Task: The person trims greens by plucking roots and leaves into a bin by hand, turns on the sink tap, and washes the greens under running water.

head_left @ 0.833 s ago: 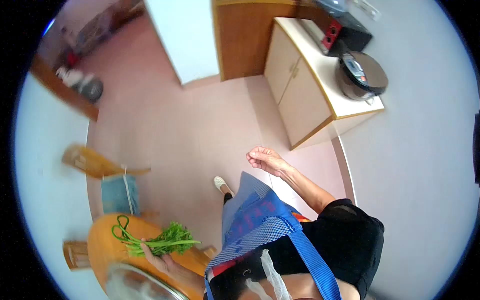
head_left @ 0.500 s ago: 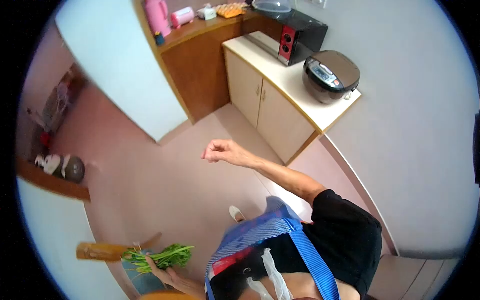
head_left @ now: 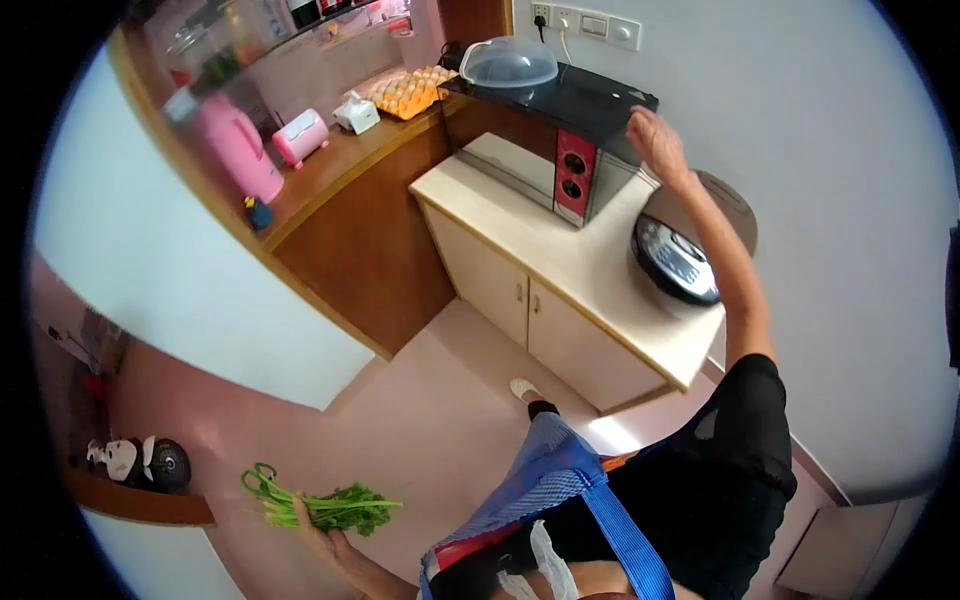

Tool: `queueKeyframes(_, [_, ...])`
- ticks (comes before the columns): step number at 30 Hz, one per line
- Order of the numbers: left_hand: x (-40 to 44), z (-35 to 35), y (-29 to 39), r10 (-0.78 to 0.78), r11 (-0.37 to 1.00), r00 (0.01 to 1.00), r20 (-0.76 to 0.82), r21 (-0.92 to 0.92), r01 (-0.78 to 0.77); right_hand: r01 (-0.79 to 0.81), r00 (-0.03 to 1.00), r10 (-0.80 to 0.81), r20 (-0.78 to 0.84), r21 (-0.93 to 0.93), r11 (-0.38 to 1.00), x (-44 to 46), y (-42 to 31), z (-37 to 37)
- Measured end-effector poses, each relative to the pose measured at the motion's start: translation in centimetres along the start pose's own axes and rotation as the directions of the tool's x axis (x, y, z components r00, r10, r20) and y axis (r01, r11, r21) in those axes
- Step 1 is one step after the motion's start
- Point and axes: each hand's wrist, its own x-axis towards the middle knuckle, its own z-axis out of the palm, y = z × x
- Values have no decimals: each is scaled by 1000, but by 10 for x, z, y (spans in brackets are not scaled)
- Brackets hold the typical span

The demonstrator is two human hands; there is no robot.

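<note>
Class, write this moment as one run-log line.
left hand: holding leafy greens | right hand: raised, fingers curled, contact with black appliance unclear

A leafy green bunch (head_left: 345, 510) lies crosswise in the left hand (head_left: 320, 541), stems (head_left: 281, 508) looping at its left, frilly leaves (head_left: 365, 507) at right.

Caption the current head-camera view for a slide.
Left hand gripping leafy greens, right hand raised by the black oven and rice cooker.

Right hand (head_left: 657, 147) moved up, now near black oven (head_left: 590, 97).
</note>
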Motion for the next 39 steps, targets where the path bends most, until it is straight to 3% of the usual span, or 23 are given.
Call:
queueKeyframes(4, [28, 111, -3, -20, 997, 999, -25, -73, 18, -6, 999, -1, -41, -187, 982, 102, 86, 84])
queueKeyframes(6, [48, 162, -10, -30, 997, 998, -49, -78, 26, 28, 998, -4, 67, -363, 931, 155, 119, 122])
queueKeyframes(8, [55, 204, -3, -28, 996, 1000, -2, -88, 27, 19, 994, 25, 109, -391, 920, 205, 143, 147])
queueKeyframes(10, [60, 246, -6, -32, 991, 999, 43, -126, 37, -20, 994, 75, 80, -540, 841, 265, 165, 148])
queueKeyframes(11, [67, 259, -7, -46, 994, 999, -4, -98, 46, 55, 981, 81, 177, -651, 757, 290, 180, 150])
queueKeyframes(12, [72, 270, -5, -54, 997, 997, -54, -59, 51, 63, 980, 75, 184, -646, 761, 302, 192, 157])
queueKeyframes(14, [77, 294, -1, -90, 993, 994, -60, -87, 85, 145, 971, 73, 229, -798, 585, 321, 211, 172])
queueKeyframes(17, [88, 306, -2, -135, 986, 989, -67, -105, 127, -190, 978, 199, -55, -617, 763, 336, 251, 226])
queueKeyframes(20, [77, 293, -2, -102, 991, 983, -154, -103, 87, -122, 986, 164, 33, -530, 840, 356, 208, 280])
queueKeyframes(24, [74, 270, 3, -36, 995, 972, -234, -94, 14, -36, 993, 91, 80, -519, 854, 362, 169, 296])
queueKeyframes(29, [108, 222, 7, 29, 997, 962, -273, -61, -47, 59, 997, -36, 73, -349, 935, 355, 28, 287])
queueKeyframes(30, [83, 233, -9, 59, 998, 961, -272, -8, -63, 67, 990, -38, 134, -226, 972, 313, 42, 299])
queueKeyframes(33, [117, 178, 7, 72, 997, 965, -253, 40, -64, 205, 937, -241, 254, 163, 965, 276, -132, 273])
queueKeyframes(36, [177, 138, 0, 106, 989, 966, -236, 126, -77, 212, 704, -571, 423, 642, 737, 236, -328, 291])
queueKeyframes(37, [191, 117, 6, 117, 983, 966, -229, 163, -80, 126, 576, -679, 456, 770, 625, 213, -400, 290])
queueKeyframes(39, [221, 90, 12, 149, 973, 966, -209, 206, -105, -270, 356, -770, 530, 847, 458, 166, -524, 291])
